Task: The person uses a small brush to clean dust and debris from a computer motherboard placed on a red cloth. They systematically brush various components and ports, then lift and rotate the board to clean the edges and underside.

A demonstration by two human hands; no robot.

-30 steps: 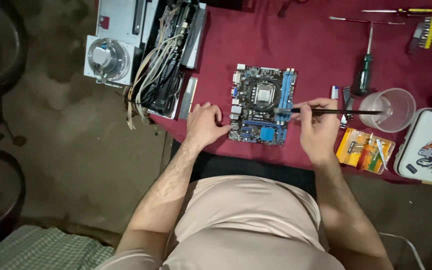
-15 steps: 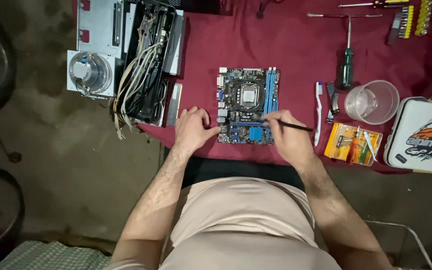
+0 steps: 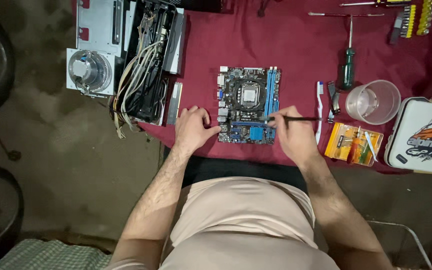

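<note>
Motherboard, stiff, light, fragile: left hand braces its edge, fingers curled; right hand pinches a brush.

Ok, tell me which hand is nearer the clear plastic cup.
Right. The right hand is left of the clear plastic cup; the left hand lies beyond the motherboard.

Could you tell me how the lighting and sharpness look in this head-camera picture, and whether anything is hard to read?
Head view: dim overall light, the floor at left nearly black; the motherboard on the red cloth is evenly lit and fairly sharp; the clear plastic cup shows mild glare on its rim; the thin brush in the right hand is slightly soft; the left hand casts only a faint shadow.
</note>
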